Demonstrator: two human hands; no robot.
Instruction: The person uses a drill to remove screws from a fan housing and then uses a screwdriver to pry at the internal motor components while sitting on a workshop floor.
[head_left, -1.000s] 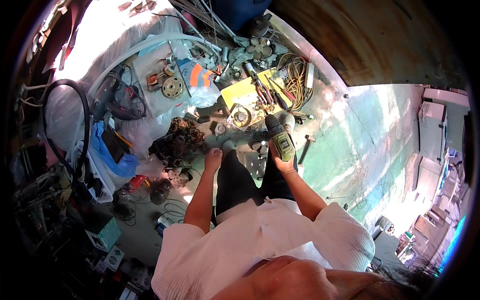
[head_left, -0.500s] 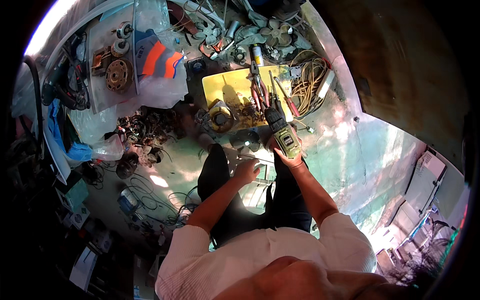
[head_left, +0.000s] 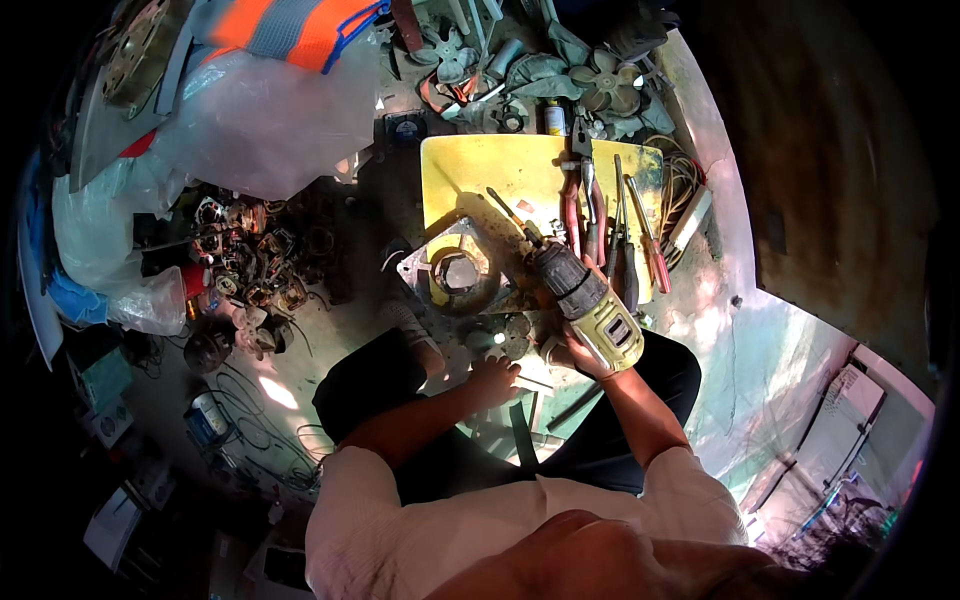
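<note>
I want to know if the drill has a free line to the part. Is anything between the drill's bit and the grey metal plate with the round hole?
Nothing visible blocks it. The yellow and black cordless drill, held in the right hand, points its bit toward the grey metal plate over bare yellow board.

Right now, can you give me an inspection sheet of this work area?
Surface: yellow board on the floor, stained.
Job's things: yellow-and-black cordless drill with its bit over the grey metal motor plate.
Clutter: red-handled pliers, screwdrivers, grey fan blades, heap of small motor parts.
Hands: right hand grips the drill; left hand is low by small parts.
Cables: black wires on the floor, left.
Surroundings: clear plastic bags.
</note>
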